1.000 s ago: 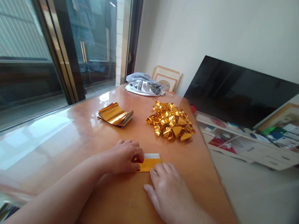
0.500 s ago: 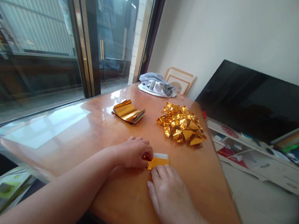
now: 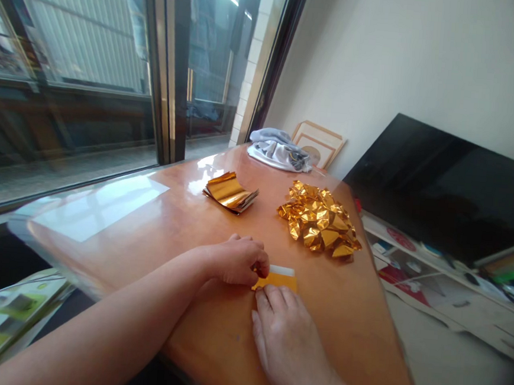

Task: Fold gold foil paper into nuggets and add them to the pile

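gold paper [image 3: 289, 283] partly covered by left hand [image 3: 241, 262] and right hand [image 3: 285, 334], television [image 3: 453, 184] cut off by right edge, picture frames [image 3: 320, 139] partly hidden behind bunched cloth [image 3: 273, 152]

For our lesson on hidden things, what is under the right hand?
Gold paper with a pale far strip shows beyond the right hand; what lies directly beneath it cannot be seen.

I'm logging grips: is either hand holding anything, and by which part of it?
The left hand seems to pinch the gold paper at its left end; the right hand lies on its near edge.
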`<act>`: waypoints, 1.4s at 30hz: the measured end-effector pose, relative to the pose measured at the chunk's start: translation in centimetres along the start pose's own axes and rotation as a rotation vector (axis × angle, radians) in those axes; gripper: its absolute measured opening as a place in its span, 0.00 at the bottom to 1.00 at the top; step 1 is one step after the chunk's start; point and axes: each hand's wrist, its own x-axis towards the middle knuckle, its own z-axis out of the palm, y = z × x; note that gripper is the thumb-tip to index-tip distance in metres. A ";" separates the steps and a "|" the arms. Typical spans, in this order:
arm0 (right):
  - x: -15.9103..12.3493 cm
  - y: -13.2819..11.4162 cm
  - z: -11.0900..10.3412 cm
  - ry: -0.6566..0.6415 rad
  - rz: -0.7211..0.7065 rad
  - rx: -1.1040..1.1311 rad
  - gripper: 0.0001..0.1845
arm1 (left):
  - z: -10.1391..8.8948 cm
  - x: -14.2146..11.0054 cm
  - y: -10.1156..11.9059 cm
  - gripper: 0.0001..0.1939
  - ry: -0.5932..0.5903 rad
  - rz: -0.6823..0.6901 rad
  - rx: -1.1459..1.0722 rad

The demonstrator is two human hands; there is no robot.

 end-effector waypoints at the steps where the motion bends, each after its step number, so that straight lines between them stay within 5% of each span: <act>1: 0.0 0.0 0.1 0.007 -0.012 -0.005 0.14 | 0.0 0.0 0.0 0.12 0.002 0.000 0.002; 11: 0.3 -0.1 0.0 0.064 -0.108 0.112 0.20 | -0.1 0.0 0.3 0.13 -0.008 -0.023 0.007; 20: 1.6 2.0 0.5 0.149 0.111 0.325 0.04 | -0.7 0.0 0.0 0.18 -0.034 -0.021 -0.061; 42: 1.5 2.6 1.3 0.170 0.148 0.396 0.07 | -0.5 0.3 -1.0 0.16 -0.026 -0.007 -0.089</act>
